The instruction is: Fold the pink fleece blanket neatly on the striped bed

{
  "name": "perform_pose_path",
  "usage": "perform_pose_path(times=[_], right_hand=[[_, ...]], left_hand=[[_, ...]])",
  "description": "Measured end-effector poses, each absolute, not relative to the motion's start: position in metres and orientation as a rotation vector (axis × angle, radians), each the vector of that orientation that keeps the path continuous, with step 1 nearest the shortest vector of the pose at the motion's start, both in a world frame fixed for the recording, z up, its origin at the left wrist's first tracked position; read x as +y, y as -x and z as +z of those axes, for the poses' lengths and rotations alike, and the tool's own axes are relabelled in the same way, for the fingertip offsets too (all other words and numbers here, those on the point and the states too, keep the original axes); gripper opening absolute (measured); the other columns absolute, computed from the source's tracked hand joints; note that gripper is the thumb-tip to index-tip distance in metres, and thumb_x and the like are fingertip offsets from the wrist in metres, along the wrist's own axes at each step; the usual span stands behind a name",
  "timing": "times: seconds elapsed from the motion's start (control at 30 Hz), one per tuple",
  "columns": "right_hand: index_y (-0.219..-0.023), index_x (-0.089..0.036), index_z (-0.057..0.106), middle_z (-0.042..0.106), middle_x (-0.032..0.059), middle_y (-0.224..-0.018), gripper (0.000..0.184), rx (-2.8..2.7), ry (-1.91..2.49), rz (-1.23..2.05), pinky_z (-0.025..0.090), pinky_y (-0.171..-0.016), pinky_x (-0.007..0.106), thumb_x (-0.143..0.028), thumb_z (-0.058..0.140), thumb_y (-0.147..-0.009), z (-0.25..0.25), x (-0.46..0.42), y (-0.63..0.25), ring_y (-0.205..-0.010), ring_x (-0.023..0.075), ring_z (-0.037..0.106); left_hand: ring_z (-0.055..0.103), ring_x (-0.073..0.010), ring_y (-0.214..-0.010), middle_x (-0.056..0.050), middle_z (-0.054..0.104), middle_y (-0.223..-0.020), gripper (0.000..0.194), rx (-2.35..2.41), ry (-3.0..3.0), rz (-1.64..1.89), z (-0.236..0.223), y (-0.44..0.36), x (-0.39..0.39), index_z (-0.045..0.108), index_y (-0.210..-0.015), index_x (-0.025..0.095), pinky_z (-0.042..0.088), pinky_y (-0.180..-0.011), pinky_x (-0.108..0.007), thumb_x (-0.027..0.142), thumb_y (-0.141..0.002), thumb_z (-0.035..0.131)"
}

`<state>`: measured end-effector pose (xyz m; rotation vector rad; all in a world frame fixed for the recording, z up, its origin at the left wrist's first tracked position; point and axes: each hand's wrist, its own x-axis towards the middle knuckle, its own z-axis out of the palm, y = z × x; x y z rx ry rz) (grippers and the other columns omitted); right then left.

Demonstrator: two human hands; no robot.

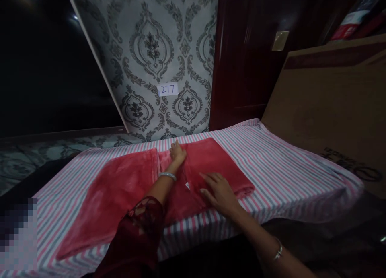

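A red plush blanket (120, 189) lies folded in layers across a striped cloth. Its right part (217, 161) is folded over, with a rolled edge at the right corner. Between the left and right parts runs a lower strip, where a small white tag (187, 186) shows. My left hand (177, 152) rests at the far edge of that strip, fingers a little apart and touching the fabric. Nearer to me, my right hand (220, 191) is over the right folded part, fingers stretched out and thumb apart. Neither hand visibly grips anything.
The striped cloth (289, 177) covers the table and hangs over its front edge. A large cardboard box (328, 109) stands at the right, with a bottle (356, 18) above it. A dark screen (54, 64) is at the left, beside the patterned wall (150, 36).
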<state>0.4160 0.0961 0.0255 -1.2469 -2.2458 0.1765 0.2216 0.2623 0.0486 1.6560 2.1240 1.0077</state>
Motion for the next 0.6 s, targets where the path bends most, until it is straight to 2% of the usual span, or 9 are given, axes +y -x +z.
perform_pose_path(times=[0.1, 0.2, 0.33, 0.6], right_hand=[[-0.152, -0.027, 0.042, 0.038, 0.0115, -0.157, 0.061, -2.326, 1.396, 0.076, 0.026, -0.115, 0.059, -0.045, 0.055, -0.095, 0.022, 0.108, -0.411, -0.145, 0.0341, 0.028], [-0.153, -0.033, 0.039, 0.027, 0.0078, -0.162, 0.064, -2.475, 1.431, 0.118, 0.020, -0.114, 0.065, -0.050, 0.056, -0.094, 0.008, 0.108, -0.402, -0.149, 0.0366, 0.018], [-0.153, -0.035, 0.038, 0.028, 0.0073, -0.162, 0.064, -2.495, 1.386, 0.067, 0.020, -0.113, 0.067, -0.051, 0.054, -0.093, -0.015, 0.102, -0.401, -0.149, 0.0371, 0.020], [-0.149, -0.034, 0.047, 0.038, 0.0091, -0.157, 0.058, -2.456, 1.323, -0.104, 0.024, -0.111, 0.066, -0.046, 0.054, -0.093, -0.038, 0.102, -0.405, -0.145, 0.0382, 0.029]], left_hand=[[0.021, -0.0311, -0.151, -0.012, 0.028, -0.163, 0.070, 2.062, -2.013, 0.762, 0.052, -0.236, 0.256, 0.038, -0.152, 0.023, 0.018, -0.123, -0.046, 0.036, -0.086, 0.060], [0.010, -0.0352, -0.153, -0.013, 0.024, -0.165, 0.071, 1.958, -2.194, 0.443, 0.043, -0.246, 0.253, 0.041, -0.150, 0.024, 0.004, -0.122, -0.057, 0.053, -0.088, 0.055], [0.004, -0.0394, -0.153, -0.017, 0.018, -0.165, 0.077, 1.926, -2.119, 0.357, 0.021, -0.245, 0.253, 0.038, -0.153, 0.023, 0.002, -0.117, -0.067, 0.062, -0.087, 0.050], [0.002, -0.0404, -0.153, -0.015, 0.012, -0.167, 0.085, 1.882, -2.172, 0.331, 0.010, -0.241, 0.252, 0.030, -0.157, 0.023, 0.000, -0.117, -0.069, 0.070, -0.087, 0.042]])
